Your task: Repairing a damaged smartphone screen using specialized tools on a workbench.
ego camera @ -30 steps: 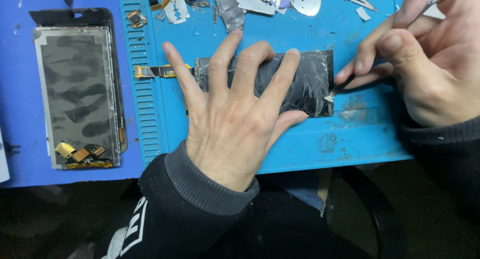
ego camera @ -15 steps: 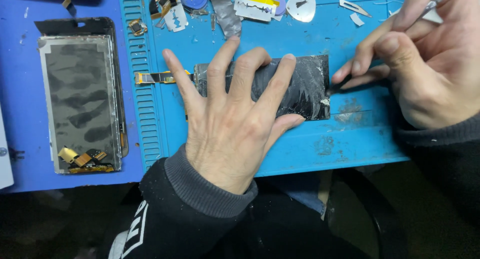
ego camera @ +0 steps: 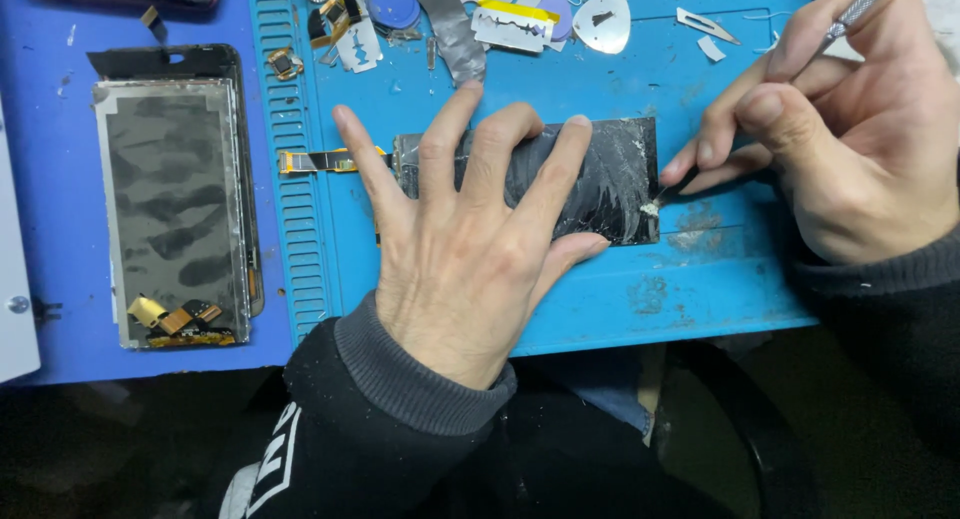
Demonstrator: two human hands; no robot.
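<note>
Black glass panel (ego camera: 610, 184), flat rectangle, glossy, cracked and scuffed white toward its right end, lying on blue rubber mat (ego camera: 700, 309) mid-bench. Orange ribbon cable (ego camera: 320, 161) sticking out of panel's left end, over mat's ribbed slotted strip. Small whitish crumb of residue at panel's right edge.

Left hand (ego camera: 470, 249) open, fingers spread flat, pressing down on panel, thumb tucked along its lower edge. Right hand (ego camera: 850, 139) closed in pen-style grip on thin metal tool (ego camera: 855, 7) with knurled handle; tip at panel's right edge, touching the residue. Dark sleeves with grey ribbed cuffs on both.

Left of mat, on darker blue bench (ego camera: 60, 219): phone frame (ego camera: 175, 194), grey metallic back plate in black rim, gold and orange connectors at bottom corner.

Top of mat, cluttered: razor blade (ego camera: 512, 24) with yellow band, silver teardrop pick (ego camera: 602, 21), round blue pick (ego camera: 395, 4), grey tape strip (ego camera: 450, 29), small scalpel blade (ego camera: 705, 24).
</note>
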